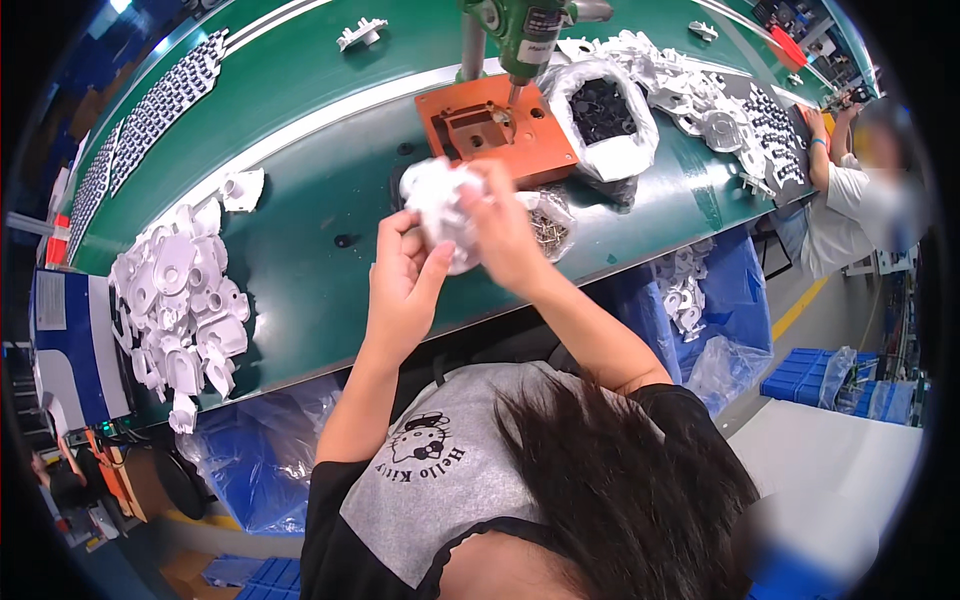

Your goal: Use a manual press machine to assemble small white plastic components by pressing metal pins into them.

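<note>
My left hand (405, 268) holds a white moulded plastic part (438, 195) above the near side of the bench, its thumb and fingers closed on the lower edge. From the right, my right hand (503, 228) grips the same part; it is a little blurred, and its fingers cover some of the plastic. Just beyond both hands sits an orange fixture block (550, 140) with a recessed pocket, under a green press head (525, 35). A small bag of screws (550, 225) lies beside my right hand, partly hidden by it.
White plastic parts are heaped at left (175, 290) and far right (690, 95). A white bag (640, 150) holds small black pieces. Blue lined bins (730, 290) stand below the bench edge. At far right a co-worker's arm (820, 160) reaches over the bench.
</note>
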Motion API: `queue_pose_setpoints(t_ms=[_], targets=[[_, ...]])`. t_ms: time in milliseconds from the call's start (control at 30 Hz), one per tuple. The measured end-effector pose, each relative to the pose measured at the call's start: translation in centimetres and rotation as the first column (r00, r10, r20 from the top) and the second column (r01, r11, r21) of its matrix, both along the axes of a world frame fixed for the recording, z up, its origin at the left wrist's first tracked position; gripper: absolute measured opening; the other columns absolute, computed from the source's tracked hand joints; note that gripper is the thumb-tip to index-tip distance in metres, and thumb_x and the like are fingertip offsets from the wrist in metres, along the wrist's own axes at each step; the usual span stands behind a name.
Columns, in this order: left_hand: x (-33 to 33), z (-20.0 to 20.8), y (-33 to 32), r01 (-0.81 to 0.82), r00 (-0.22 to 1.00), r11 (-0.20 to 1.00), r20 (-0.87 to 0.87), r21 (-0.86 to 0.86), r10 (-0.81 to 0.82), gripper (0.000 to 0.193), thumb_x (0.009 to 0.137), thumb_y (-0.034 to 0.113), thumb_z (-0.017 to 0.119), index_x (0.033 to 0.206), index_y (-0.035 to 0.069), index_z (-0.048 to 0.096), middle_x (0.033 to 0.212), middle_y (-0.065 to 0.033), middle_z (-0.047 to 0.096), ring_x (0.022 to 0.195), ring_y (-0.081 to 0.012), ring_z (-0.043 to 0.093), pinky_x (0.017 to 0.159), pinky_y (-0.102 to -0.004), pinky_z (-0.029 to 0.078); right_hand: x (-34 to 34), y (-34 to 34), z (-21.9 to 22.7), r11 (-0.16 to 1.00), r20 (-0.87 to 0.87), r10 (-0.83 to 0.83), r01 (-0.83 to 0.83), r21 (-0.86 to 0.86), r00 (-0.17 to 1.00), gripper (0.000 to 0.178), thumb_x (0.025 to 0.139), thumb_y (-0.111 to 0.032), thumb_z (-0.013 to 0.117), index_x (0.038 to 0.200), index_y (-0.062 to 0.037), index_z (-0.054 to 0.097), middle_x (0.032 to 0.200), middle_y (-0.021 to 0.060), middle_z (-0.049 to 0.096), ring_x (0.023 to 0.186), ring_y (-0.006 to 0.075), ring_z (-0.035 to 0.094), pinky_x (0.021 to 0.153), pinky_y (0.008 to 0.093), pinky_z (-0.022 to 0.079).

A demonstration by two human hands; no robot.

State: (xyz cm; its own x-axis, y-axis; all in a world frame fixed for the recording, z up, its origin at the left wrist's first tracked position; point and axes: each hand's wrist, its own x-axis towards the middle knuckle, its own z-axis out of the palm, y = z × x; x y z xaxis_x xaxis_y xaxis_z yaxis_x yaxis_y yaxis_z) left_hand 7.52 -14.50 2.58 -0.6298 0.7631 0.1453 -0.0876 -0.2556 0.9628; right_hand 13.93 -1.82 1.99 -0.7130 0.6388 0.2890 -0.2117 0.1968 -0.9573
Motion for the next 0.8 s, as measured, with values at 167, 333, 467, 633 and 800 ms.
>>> queue_pose_setpoints(t_ms=[167, 333, 467, 633, 800], targets=[[-2.2, 0.3, 1.8, -0.129, 0.955, 0.987, -0.279, -0.093, 0.099, 0.021, 0.089, 0.006, 0.058, 0.108, 0.002, 0.049, 0.087, -0.0066, 0.065, 0.075, -0.0107, 0.061, 0.064, -0.0238, 0.048, 1.0, 4.9, -0.9, 0.997, -0.045, 0.081, -0.08, 0.017, 0.996, 0.032, 0.095, -0.027, 0.047, 0.111, 0.0005, 0.052, 0.092, 0.0113, 0.059, 0.094, 0.0157, 0.054, 0.08, 0.0292, 0.043], [-4.0, 2.8, 5.8, -0.306, 0.489, 0.945, -0.871, -0.116, 0.051, 0.014, 0.077, 0.004, 0.063, 0.089, 0.008, 0.058, 0.089, -0.0105, 0.065, 0.075, -0.0234, 0.065, 0.063, -0.0329, 0.051, 1.1, 20.0, -2.1, 0.541, 0.196, -0.715, 0.353, 0.763, 0.672, 0.019, 0.079, -0.018, 0.056, 0.089, -0.0032, 0.065, 0.087, 0.0162, 0.063, 0.087, 0.0366, 0.058, 0.077, 0.0473, 0.045], [-5.2, 1.2, 10.7, -0.412, -0.026, 0.91, -0.998, -0.044, -0.06, 0.013, 0.076, 0.01, 0.057, 0.089, 0.009, 0.059, 0.084, -0.0126, 0.062, 0.082, -0.0292, 0.065, 0.065, -0.0393, 0.052, -0.1, 23.1, -5.4, 0.445, 0.304, -0.806, 0.181, 0.877, 0.508, 0.021, 0.078, -0.025, 0.062, 0.091, -0.0079, 0.063, 0.091, 0.0153, 0.062, 0.089, 0.0354, 0.058, 0.074, 0.0489, 0.045], [-5.2, -0.9, 12.8, -0.351, -0.106, 0.936, -0.994, 0.02, -0.018, 0.017, 0.076, 0.009, 0.057, 0.092, 0.004, 0.06, 0.097, -0.0225, 0.061, 0.106, -0.037, 0.056, 0.093, -0.0445, 0.043, 0.4, 23.1, -6.3, 0.455, 0.266, -0.796, 0.249, 0.855, 0.543, 0.014, 0.076, -0.02, 0.061, 0.083, -0.0081, 0.064, 0.082, 0.0154, 0.063, 0.08, 0.0353, 0.06, 0.071, 0.0474, 0.047], [-6.2, -2.7, 13.0, -0.256, 0.061, 0.963, -0.995, -0.087, -0.074, 0.024, 0.081, 0.017, 0.062, 0.101, 0.002, 0.061, 0.112, -0.0223, 0.057, 0.111, -0.0389, 0.052, 0.095, -0.046, 0.041, 0.1, 24.0, -6.5, 0.462, 0.235, -0.783, 0.286, 0.839, 0.576, 0.013, 0.077, -0.017, 0.059, 0.08, -0.0059, 0.065, 0.082, 0.016, 0.064, 0.08, 0.0372, 0.06, 0.074, 0.0482, 0.047]])
